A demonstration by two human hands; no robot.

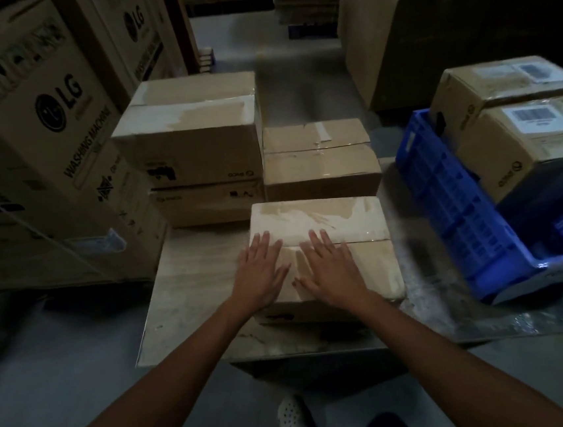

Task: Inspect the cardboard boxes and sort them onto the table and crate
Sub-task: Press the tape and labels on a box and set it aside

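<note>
Head view: both hands, left and right, lie flat atop the box.

The near box is pale tan, its top streaked with glossy clear tape. The stacked boxes behind it are the same tan, with small black marks. The crate is bright blue, its walls a lattice of slots. The crated boxes are tan with white barcode labels. The cartons at left are brown with black print. The bench is pale beige and the shoe white.
</note>
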